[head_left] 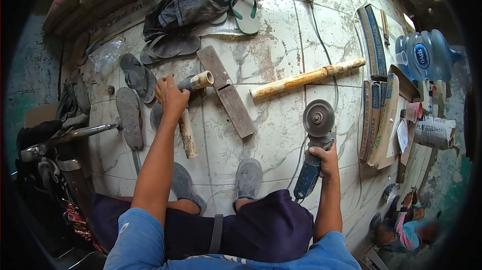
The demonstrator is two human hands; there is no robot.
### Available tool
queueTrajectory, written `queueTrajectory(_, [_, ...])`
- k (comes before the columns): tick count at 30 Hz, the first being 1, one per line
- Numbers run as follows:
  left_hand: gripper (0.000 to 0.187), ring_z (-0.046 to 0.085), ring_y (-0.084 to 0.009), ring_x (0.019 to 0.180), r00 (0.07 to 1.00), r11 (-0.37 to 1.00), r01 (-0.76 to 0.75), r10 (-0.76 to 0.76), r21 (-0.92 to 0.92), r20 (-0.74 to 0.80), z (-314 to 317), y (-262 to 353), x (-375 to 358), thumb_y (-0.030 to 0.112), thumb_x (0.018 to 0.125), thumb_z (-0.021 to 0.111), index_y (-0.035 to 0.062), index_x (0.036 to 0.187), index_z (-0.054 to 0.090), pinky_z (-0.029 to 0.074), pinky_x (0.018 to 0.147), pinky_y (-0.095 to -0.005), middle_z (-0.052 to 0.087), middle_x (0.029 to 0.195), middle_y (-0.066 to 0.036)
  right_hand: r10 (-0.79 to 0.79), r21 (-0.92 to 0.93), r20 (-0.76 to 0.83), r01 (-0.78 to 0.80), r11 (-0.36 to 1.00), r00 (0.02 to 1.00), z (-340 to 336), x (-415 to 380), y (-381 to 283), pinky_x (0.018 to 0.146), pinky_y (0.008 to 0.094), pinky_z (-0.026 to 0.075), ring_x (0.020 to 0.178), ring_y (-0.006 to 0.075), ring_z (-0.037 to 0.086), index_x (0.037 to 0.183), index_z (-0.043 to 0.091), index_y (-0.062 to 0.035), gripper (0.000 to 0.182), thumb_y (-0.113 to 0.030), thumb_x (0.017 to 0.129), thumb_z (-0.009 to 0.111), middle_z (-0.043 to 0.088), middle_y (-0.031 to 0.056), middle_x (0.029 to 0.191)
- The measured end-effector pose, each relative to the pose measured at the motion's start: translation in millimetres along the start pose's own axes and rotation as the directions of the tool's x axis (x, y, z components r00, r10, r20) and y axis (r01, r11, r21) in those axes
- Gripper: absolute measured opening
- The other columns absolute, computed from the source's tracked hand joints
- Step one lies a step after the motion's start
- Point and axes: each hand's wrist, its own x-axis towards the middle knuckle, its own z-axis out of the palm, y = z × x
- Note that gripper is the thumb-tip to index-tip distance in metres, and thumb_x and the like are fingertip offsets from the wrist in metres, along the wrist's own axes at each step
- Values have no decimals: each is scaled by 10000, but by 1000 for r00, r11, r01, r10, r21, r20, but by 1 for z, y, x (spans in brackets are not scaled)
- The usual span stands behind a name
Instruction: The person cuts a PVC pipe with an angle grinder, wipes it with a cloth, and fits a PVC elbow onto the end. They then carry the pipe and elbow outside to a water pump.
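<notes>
My right hand (327, 159) is wrapped round a blue and grey angle grinder (307, 175), its disc (319, 118) turned up to the camera. My left hand (172, 96) is closed on a short length of pipe (197, 81), grey near my fingers with a stained, open end pointing right. Below that hand a second stained pipe piece (188, 137) slants down toward my feet; its upper end is hidden. A flat wooden board (226, 91) with a dark slot lies just right of the held pipe. Farther right lies a longer yellowed pipe (306, 78).
Flip-flops (138, 77) and a dark cloth heap (198, 6) lie on the tiled floor (281, 144). A power cord (324, 39) runs down behind the grinder. Boxes (377, 119) and a blue water jug (424, 55) stand at right; another person (406, 227) is at lower right.
</notes>
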Motion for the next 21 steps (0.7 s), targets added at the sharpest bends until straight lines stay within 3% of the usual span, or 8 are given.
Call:
queueTrajectory(1, [546, 516, -336, 1071, 992, 995, -84, 79, -46, -95, -7, 28, 2, 149, 694, 715, 25, 1192, 530, 361, 995, -451, 576, 1016, -161, 1, 3, -1, -1, 1000, 1000, -1, -2, 5, 540, 351, 573, 619, 233, 637, 1241, 379, -53, 700, 11, 630, 714, 583, 115, 917])
queueTrajectory(3, [506, 533, -349, 1051, 943, 870, -312, 334, -382, -11, 2, 75, 2, 226, 704, 718, 32, 1147, 571, 386, 959, -450, 601, 1020, -142, 51, 70, -36, -48, 996, 998, -4, -3, 15, 548, 353, 576, 622, 233, 641, 1210, 415, -42, 650, -15, 634, 716, 585, 116, 901])
queueTrajectory(7, [487, 533, -314, 1066, 680, 811, -531, 580, -244, 449, 29, 166, -26, 347, 717, 751, 40, 1061, 595, 389, 939, -421, 603, 1040, -146, 73, 130, -76, -62, 989, 994, -6, -8, 21, 559, 343, 584, 621, 232, 652, 1181, 452, -39, 593, -31, 651, 716, 600, 110, 851])
queueTrajectory(11, [508, 568, -327, 1029, 678, 775, -604, 621, -184, 392, 89, 174, -34, 373, 707, 773, 31, 1035, 590, 425, 900, -442, 625, 1040, -158, 79, 255, -112, -48, 966, 991, -14, -16, 22, 539, 349, 576, 628, 233, 638, 1241, 392, -50, 684, -4, 643, 721, 576, 121, 919])
queueTrajectory(13, [509, 624, -301, 944, 745, 830, -208, 477, -518, 466, 67, 169, -21, 313, 682, 812, 19, 1029, 585, 483, 821, -418, 651, 995, -142, 60, 262, -147, -20, 965, 987, -27, -21, 17, 531, 351, 579, 624, 237, 647, 1204, 426, -43, 627, -18, 652, 723, 588, 116, 896])
queueTrajectory(14, [484, 637, -266, 907, 748, 772, -135, 490, -622, 447, 41, 166, -8, 246, 685, 824, 14, 1034, 582, 503, 795, -382, 658, 982, -120, 54, 270, -151, -11, 963, 987, -30, -23, 18, 524, 353, 582, 621, 240, 656, 1166, 460, -35, 571, -33, 661, 725, 600, 111, 874])
queueTrajectory(17, [424, 634, -150, 880, 813, 383, 96, 503, -919, 294, -21, 151, 44, 70, 712, 820, 8, 1054, 578, 518, 809, -286, 657, 978, -63, 34, 298, -156, 14, 955, 987, -37, -28, 17, 509, 348, 582, 617, 239, 663, 1122, 492, -30, 496, -57, 681, 718, 613, 109, 851])
queueTrajectory(21, [438, 633, -147, 929, 888, -253, -11, 443, -968, -125, -141, 149, 95, 38, 717, 821, 23, 1084, 582, 542, 848, -296, 640, 1030, -72, 3, 310, -132, 38, 950, 991, -43, -23, 13, 512, 347, 579, 606, 238, 657, 1041, 526, 6, 388, -105, 709, 694, 610, 109, 788])
